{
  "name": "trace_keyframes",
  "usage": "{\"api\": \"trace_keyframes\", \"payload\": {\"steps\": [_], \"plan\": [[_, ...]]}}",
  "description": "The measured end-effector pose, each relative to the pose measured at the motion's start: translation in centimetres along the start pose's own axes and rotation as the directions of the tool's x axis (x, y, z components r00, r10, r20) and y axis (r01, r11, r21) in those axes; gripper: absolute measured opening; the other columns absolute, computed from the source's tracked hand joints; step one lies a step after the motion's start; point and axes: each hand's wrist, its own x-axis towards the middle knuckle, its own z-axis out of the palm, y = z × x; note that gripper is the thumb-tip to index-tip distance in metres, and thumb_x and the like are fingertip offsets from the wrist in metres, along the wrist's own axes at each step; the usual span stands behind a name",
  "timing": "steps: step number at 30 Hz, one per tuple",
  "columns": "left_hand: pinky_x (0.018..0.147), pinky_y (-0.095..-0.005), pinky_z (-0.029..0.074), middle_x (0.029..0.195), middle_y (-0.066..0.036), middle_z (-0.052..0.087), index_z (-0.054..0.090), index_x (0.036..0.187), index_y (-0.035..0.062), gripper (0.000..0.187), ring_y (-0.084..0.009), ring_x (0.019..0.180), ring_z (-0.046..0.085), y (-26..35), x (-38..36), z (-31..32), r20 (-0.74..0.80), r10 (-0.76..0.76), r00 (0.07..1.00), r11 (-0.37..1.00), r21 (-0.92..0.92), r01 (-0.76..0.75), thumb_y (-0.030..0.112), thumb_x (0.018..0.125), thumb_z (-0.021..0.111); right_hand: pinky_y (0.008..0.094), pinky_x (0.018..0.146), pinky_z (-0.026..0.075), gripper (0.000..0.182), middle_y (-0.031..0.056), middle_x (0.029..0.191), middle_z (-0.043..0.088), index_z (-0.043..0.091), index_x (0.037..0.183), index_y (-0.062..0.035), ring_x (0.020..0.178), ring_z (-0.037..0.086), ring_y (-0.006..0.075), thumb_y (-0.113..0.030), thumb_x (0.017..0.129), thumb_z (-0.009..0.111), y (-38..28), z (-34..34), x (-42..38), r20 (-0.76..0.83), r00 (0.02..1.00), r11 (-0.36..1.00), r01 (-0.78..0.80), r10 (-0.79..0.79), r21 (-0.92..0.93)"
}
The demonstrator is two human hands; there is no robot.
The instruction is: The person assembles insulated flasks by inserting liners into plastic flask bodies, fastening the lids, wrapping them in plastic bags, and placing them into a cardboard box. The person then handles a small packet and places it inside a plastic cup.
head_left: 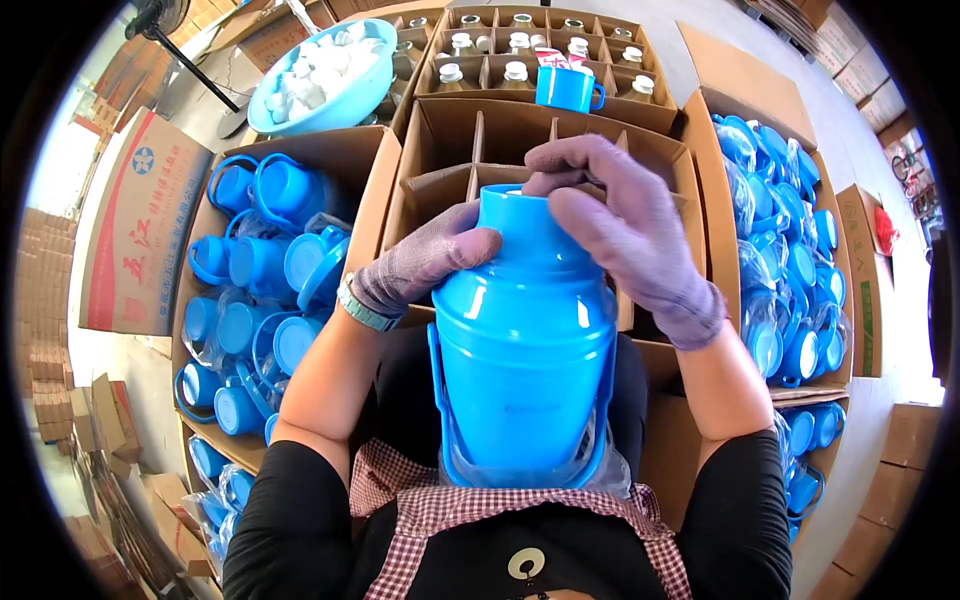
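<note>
A glossy blue thermos flask stands on my lap, its mouth at the far end and its handle hanging down round the body. My gloved left hand grips the flask's neck from the left, thumb across the front. Over the mouth, my gloved right hand has its fingers bent and fingertips at the rim. A bit of white shows inside the mouth beside those fingertips; what they hold, if anything, is hidden. Clear plastic wrap lies bunched around the flask's lower end.
Beyond the flask stands a divided carton. Behind it, another carton holds silvery glass liners, with a blue cup on top. A light-blue basin contains white stoppers. Cartons of blue parts flank me left and right.
</note>
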Motion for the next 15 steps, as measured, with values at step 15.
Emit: {"api": "trace_keyframes", "payload": {"steps": [15], "plan": [[0.106,-0.0389,0.049,0.141,-0.021,0.056,0.037,0.152,-0.0006,0.101,-0.0273,0.126,0.059,0.2,-3.4,5.0,-0.298,0.061,0.952,0.98,0.197,-0.001,0.064,0.085,0.074,0.0433,0.116,0.037,0.092,0.0154,0.147,0.049,0.039,0.153,-0.0069,0.137,0.047,0.0291,-0.045,0.081,0.084,2.0,0.6,-5.1,0.044,0.997,0.994,-0.074,0.07,0.082]]}}
